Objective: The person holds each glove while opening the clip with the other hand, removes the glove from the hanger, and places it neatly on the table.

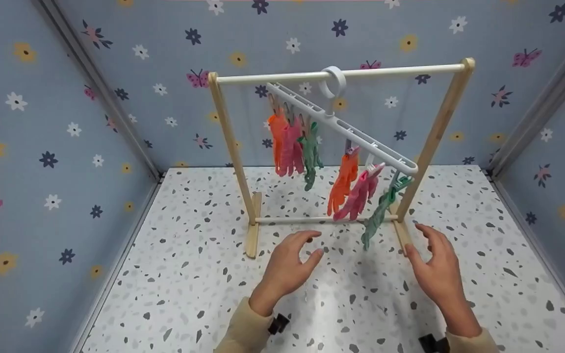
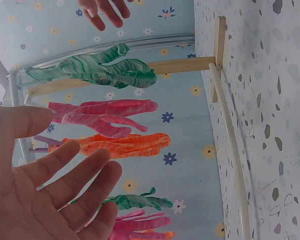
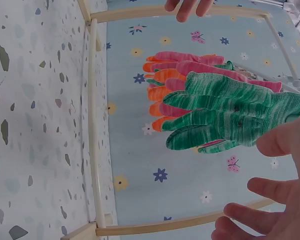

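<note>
Beyond both grips (image 1: 290, 264) (image 1: 438, 269), hanging gloves (image 1: 344, 181)

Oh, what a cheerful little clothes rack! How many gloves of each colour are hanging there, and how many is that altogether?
Orange gloves: 2
Pink gloves: 2
Green gloves: 2
Total: 6 gloves
</note>
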A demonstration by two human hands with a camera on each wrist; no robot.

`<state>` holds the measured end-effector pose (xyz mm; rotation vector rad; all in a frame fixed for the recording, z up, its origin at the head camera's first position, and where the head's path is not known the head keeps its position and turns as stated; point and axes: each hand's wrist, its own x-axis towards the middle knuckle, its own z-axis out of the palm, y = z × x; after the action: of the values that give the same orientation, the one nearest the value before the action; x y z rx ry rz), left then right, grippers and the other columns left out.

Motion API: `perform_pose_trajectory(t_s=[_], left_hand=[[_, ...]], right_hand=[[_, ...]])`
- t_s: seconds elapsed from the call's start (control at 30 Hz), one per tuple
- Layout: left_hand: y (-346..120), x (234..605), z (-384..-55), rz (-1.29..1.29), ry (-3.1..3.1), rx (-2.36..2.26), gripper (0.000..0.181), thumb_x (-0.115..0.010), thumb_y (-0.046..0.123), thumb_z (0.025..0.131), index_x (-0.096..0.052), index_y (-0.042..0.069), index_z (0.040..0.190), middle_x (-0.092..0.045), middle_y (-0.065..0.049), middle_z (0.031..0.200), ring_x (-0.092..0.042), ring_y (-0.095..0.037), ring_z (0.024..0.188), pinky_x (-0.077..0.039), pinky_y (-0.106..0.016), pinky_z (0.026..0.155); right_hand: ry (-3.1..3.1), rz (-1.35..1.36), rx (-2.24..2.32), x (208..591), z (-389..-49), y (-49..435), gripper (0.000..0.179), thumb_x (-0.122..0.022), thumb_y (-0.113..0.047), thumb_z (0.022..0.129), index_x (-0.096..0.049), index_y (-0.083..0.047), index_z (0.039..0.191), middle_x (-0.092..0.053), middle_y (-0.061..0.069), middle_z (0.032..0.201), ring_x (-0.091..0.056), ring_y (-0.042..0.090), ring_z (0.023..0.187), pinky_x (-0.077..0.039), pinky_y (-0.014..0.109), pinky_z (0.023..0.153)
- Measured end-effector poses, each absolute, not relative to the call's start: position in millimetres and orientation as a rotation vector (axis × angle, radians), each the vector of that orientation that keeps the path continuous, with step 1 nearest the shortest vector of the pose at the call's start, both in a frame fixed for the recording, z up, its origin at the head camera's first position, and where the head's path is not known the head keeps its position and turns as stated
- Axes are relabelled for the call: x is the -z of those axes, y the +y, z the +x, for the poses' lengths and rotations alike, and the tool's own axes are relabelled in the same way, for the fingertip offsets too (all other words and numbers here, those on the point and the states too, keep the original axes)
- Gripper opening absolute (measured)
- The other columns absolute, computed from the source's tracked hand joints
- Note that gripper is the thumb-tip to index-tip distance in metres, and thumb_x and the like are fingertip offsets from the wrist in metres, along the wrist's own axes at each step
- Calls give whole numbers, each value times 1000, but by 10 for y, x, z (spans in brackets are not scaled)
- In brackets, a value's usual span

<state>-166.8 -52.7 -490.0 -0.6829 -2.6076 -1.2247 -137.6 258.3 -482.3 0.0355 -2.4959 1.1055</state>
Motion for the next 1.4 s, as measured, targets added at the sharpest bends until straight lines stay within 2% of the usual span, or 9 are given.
perform_pose_trajectory(t_s=[0.17,0.3,0.43,0.57,0.67,0.9,1.07,1.27,1.4], left_hand=[[-439,4910,-1680,-718,-2568,1298,34,-61,32,99,-63,17,130,-64,4,126,-60,-15,111,-48,-40,94],[-359,4939,-1681,-739,-2542,1358,35,-62,32,98,-64,17,129,-64,4,125,-60,-13,111,-48,-38,94],[-293,4936,-1682,-752,-2487,1390,34,-64,31,97,-64,17,128,-65,3,123,-60,-12,110,-48,-36,94],[-234,4911,-1693,-785,-2415,1421,34,-65,30,97,-64,17,128,-65,2,123,-60,-13,111,-48,-35,94],[-183,4887,-1711,-811,-2364,1446,33,-65,30,97,-64,17,127,-66,1,123,-59,-13,112,-48,-36,95],[-63,4866,-1738,-829,-2280,1562,35,-65,33,97,-63,16,128,-64,5,124,-58,-10,112,-47,-33,96],[10,4851,-1743,-846,-2234,1638,35,-66,30,96,-62,17,129,-63,6,126,-60,-14,111,-47,-32,96],[76,4834,-1761,-833,-2212,1680,34,-68,29,95,-63,17,127,-64,7,120,-60,-11,109,-48,-32,93],[122,4820,-1780,-825,-2204,1701,34,-69,29,95,-63,17,126,-65,7,118,-61,-12,108,-48,-30,93]], right_hand=[[-2440,33,-1128,4758,-1380,2593,43,-64,-13,97,-54,-1,137,-53,20,135,-49,35,124,-42,49,96],[-2379,55,-1139,4716,-1391,2603,41,-64,-10,97,-56,-2,136,-55,14,135,-51,27,123,-40,29,94],[-2306,96,-1165,4674,-1412,2617,38,-64,-5,96,-59,-3,134,-58,10,134,-51,17,122,-40,18,92],[-2261,95,-1203,4619,-1424,2623,38,-62,-3,97,-60,-5,134,-59,6,134,-50,7,120,-41,18,94],[-2231,96,-1239,4570,-1442,2619,38,-60,-2,97,-60,-6,135,-59,6,133,-50,4,119,-40,17,94],[-2167,132,-1304,4471,-1533,2587,38,-58,3,97,-58,-2,135,-59,10,132,-51,7,120,-41,20,94],[-2143,149,-1337,4393,-1572,2560,37,-56,6,97,-57,2,134,-59,13,131,-51,9,120,-40,20,95],[-2090,225,-1398,4305,-1643,2562,37,-55,7,97,-58,2,134,-60,12,131,-52,13,120,-41,20,95],[-2059,274,-1401,4185,-1669,2531,36,-54,9,97,-58,5,132,-59,18,129,-53,15,119,-41,20,95]])
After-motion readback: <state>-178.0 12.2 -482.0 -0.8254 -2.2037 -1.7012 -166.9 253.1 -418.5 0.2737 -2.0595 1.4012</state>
